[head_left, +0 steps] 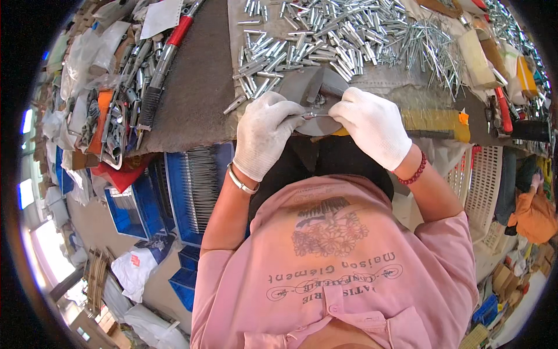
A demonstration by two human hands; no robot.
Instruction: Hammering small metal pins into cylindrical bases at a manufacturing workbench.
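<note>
Both arms bend and reach forward. The left hand (264,135) and right hand (373,125), in white gloves, pinch a thin metal piece (314,114) between them, fingertips closed, over a gray plate (321,127). Behind lie shiny metal tubes (325,47).

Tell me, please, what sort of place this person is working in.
Probably a small metal-parts workshop: a heap of short metal tubes and a pile of thin metal rods lie on the workbench, and a blue crate beside the person holds a row of slender metal pieces.
</note>
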